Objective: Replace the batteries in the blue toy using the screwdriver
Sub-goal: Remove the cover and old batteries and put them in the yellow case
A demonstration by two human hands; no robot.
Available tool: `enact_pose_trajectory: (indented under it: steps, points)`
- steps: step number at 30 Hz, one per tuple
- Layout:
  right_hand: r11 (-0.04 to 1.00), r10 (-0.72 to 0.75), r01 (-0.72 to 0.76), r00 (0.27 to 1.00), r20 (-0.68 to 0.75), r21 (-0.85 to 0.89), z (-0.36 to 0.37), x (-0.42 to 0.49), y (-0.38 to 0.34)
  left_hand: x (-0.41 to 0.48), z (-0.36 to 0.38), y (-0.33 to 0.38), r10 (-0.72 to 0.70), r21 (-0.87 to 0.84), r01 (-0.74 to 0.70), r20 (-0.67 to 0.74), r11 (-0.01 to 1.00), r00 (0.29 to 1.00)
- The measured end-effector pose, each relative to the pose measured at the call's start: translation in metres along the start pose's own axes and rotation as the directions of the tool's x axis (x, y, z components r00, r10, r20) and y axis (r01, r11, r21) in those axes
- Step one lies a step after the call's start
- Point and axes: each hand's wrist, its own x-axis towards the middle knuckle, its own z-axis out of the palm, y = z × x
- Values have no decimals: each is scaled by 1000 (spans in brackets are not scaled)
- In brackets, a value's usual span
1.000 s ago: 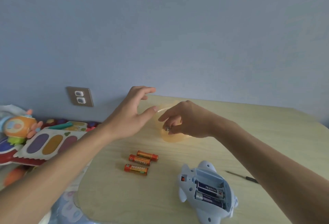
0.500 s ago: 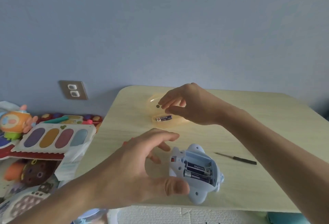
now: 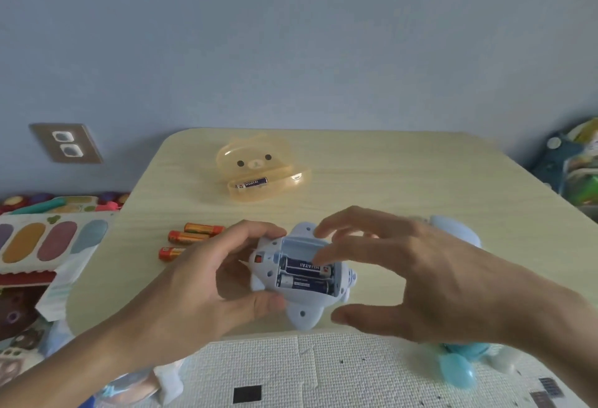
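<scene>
Blue toy (image 3: pixel 302 281) belly-up near front table edge, battery bay open, two dark-blue cells (image 3: pixel 305 275) seated side by side inside. Three orange batteries (image 3: pixel 189 239) loose on the table to its left. One more dark-blue battery (image 3: pixel 252 183) lies in the amber bear-face case behind

Bare table (image 3: pixel 404 181) lies open right of the bear-faced box (image 3: pixel 259 177). Three orange batteries (image 3: pixel 189 239) crowd the toy's (image 3: pixel 304 278) left flank.

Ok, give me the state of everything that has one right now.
blue toy: battery bay uncovered, two dark batteries inside
left hand: gripping the toy
right hand: open, over the bay
bear case: lid up, one battery inside
orange batteries: loose on table
</scene>
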Motion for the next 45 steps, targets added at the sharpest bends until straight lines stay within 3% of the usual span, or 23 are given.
enact_pose_trajectory:
  steps: [8,13,20,26,30,37,45]
  points:
    - [999,10,-7,998,55,-45,15,11,1,-5,3,-2,37,-31,-38,-36,999,999]
    - [978,125,-114,991,-55,177,26,7,3,-4,0,-1,25,43,-25,-10,999,1000]
    - [957,186,-150,974,-130,247,33,2,4,0,-8,7,98,234,-104,37,967,995]
    - [947,191,-141,970,-153,288,32,3,3,7,-10,29,296,508,-374,231,776,927]
    - [908,210,-134,965,-156,396,31,2,2,19,0,45,302,649,-471,362,597,882]
    - [823,289,-188,951,-111,536,33,-1,4,28,3,42,346,632,-541,416,555,841]
    - [766,305,-199,950,-73,612,36,1,2,38,14,30,431,541,-571,374,617,821]
